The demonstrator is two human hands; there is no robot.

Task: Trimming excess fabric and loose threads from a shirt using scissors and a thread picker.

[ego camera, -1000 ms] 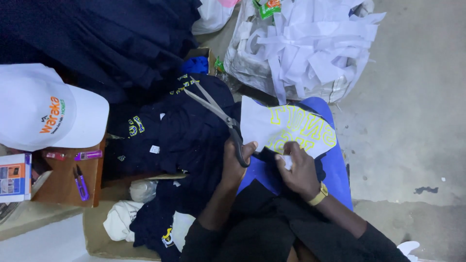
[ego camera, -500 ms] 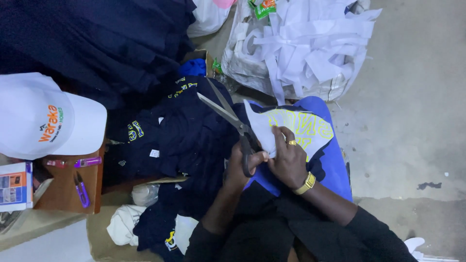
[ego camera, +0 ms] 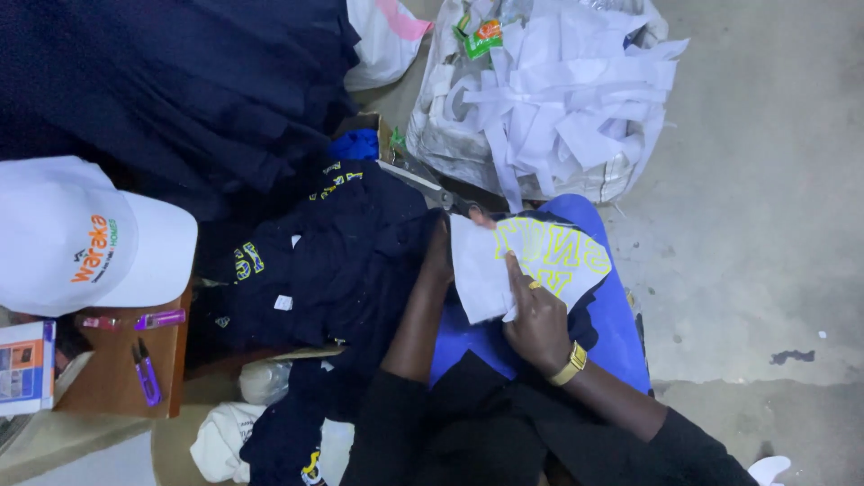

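Your right hand [ego camera: 540,319] lies flat on a white sheet with yellow lettering [ego camera: 531,261], its forefinger stretched up along the sheet and pressing it down onto the blue cloth [ego camera: 621,324] spread over your lap. The fingers are extended rather than curled, so that grip is loose, resting on the sheet and not clamped around it. A gold watch [ego camera: 569,364] sits on that wrist.

Your left hand [ego camera: 445,238] reaches along the sheet's left edge, toward the handles of a pair of scissors [ego camera: 432,189] whose blades point up and to the left over the dark cloth. The hand is mostly hidden behind the sheet and your forearm, so you cannot tell whether its grip is closed on the scissors.

To the left lies a heap of navy shirts [ego camera: 315,270] with small yellow prints, with more dark cloth stacked above. A white cap [ego camera: 81,238] sits at the far left beside a small wooden counter [ego camera: 108,378] that carries a purple thread snip [ego camera: 146,373]. Above the sheet stands a bag of white paper strips [ego camera: 549,99] on the grey concrete floor [ego camera: 765,225].
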